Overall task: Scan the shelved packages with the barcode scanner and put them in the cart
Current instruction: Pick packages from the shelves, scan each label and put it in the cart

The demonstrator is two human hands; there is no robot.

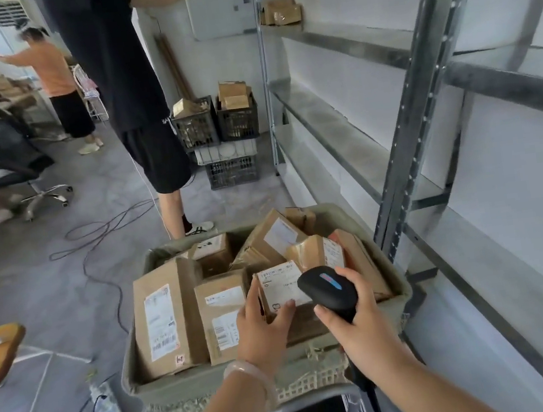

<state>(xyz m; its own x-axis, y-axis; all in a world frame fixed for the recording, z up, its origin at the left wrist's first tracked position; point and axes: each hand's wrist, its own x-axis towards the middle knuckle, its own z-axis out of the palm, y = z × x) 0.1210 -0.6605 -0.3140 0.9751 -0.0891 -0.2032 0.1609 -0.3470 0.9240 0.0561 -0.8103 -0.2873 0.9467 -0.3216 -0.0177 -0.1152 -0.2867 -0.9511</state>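
Observation:
My left hand [264,324] grips a small cardboard package [280,286] with a white label, held over the cart [141,378]. My right hand [356,312] holds the black barcode scanner [327,290], its head just right of the package's label. The cart is lined with green fabric and holds several brown labelled boxes, among them a tall box [164,320] at the left. A few packages [282,10] sit on the top shelf of the metal rack at the far end.
The metal shelving rack [409,160] runs along the right. A person in black [130,86] stands just beyond the cart, holding boxes overhead. Black crates [217,123] with boxes stand by the far wall. Cables [96,249] trail across the floor. Two other people are at the left.

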